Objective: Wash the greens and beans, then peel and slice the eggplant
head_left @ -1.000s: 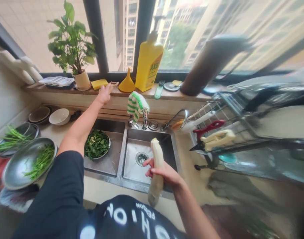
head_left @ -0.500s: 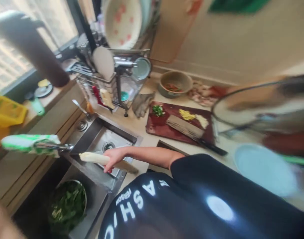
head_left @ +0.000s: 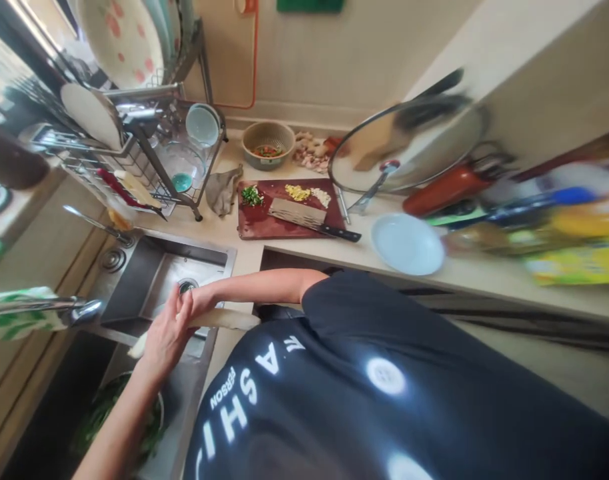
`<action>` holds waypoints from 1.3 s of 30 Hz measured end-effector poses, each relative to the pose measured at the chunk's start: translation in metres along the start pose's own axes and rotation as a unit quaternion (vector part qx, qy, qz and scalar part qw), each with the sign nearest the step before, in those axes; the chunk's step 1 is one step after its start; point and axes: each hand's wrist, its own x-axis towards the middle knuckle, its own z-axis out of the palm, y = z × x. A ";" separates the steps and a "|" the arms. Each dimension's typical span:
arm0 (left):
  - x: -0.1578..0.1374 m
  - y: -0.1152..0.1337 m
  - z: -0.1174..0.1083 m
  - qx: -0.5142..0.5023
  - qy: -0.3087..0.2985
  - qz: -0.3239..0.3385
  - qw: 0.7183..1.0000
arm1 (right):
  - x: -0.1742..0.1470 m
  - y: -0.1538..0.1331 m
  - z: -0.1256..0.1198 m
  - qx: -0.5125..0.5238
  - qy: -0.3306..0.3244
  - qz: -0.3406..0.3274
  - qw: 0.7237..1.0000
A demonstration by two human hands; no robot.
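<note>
A long pale vegetable (head_left: 229,319), perhaps a radish or yam, lies across the sink divider at hand height, its thin end (head_left: 138,347) poking out on the left. My right hand (head_left: 200,300) is closed on it, partly hidden behind the other hand. From the lower left, my left hand (head_left: 169,327) comes over the vegetable and wraps it beside my right hand, fingers pointing upward. Below them is the steel sink (head_left: 149,267) with two basins. A bowl of leafy greens (head_left: 104,413) sits in the near basin, partly covered by my left forearm.
The faucet (head_left: 84,310), with a green-white cloth, reaches in from the left. Behind stands a dish rack (head_left: 149,147). On the counter lie a red cutting board (head_left: 254,223) with a cleaver (head_left: 299,213) and chopped heaps, a bowl (head_left: 268,143), a plate (head_left: 407,243) and a glass lid (head_left: 364,153).
My view has swung to the right. My left hand has come in from the lower left onto the vegetable, which my right hand was holding alone over the sink.
</note>
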 end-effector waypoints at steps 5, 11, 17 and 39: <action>0.008 -0.011 -0.014 -0.066 -0.060 -0.099 0.991 | -0.120 -0.016 -0.049 -0.173 0.273 0.092 0.942; -0.011 -0.012 -0.020 -0.458 0.020 -0.352 0.816 | -0.307 -0.001 -0.097 -0.332 0.595 0.322 0.658; -0.005 0.017 -0.010 -0.703 0.130 -0.427 0.553 | -0.375 0.071 -0.115 -0.480 0.440 0.499 0.572; 0.012 0.082 -0.058 -0.530 0.574 -0.270 0.563 | -0.232 0.025 -0.042 -0.003 0.312 0.049 0.949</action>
